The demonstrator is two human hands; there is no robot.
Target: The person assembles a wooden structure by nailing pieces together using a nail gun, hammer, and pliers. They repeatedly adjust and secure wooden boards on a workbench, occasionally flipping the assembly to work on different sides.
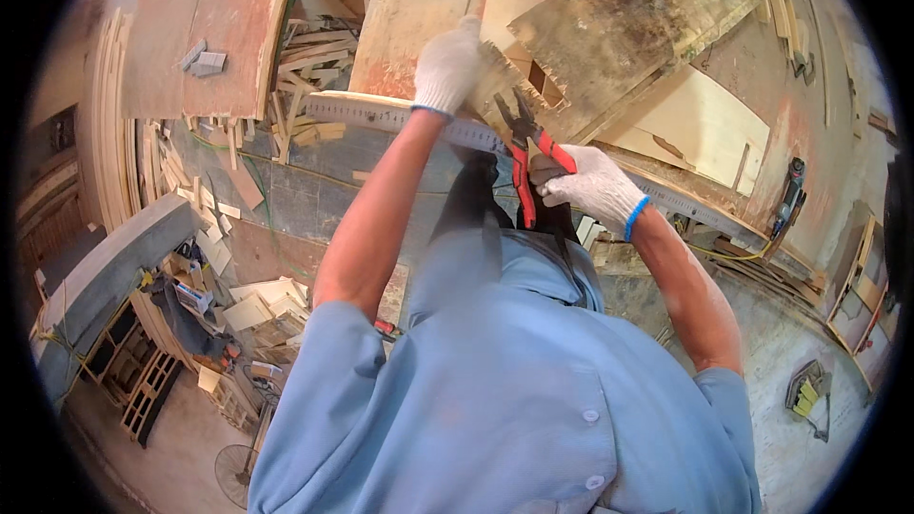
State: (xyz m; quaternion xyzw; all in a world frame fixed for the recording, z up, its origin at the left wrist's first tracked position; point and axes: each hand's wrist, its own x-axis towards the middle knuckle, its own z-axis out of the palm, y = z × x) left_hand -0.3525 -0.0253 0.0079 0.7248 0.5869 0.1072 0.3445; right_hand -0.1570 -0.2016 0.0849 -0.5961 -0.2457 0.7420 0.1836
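Note:
My left hand point(446, 69), in a white knitted glove, is closed at the left edge of a blurred tan piece of plywood point(509, 100). Its fingertips are partly hidden. In my right hand point(592, 183), also gloved, is a pair of pliers point(523, 167) with red and black handles. The dark jaws point up and away, parted, over the near part of the plywood piece. Just beyond lies a weathered, dark-stained plywood board point(633, 29), tilted across the bench. A long steel ruler point(367, 116) runs along the bench's near edge, passing below my left wrist.
Wood offcuts point(309, 57) fill a gap in the bench at the left. A pale plywood sheet point(709, 128) and a cordless-looking power tool point(790, 192) lie to the right. Scrap wood point(271, 309) and a wooden pallet point(150, 385) are on the floor at left.

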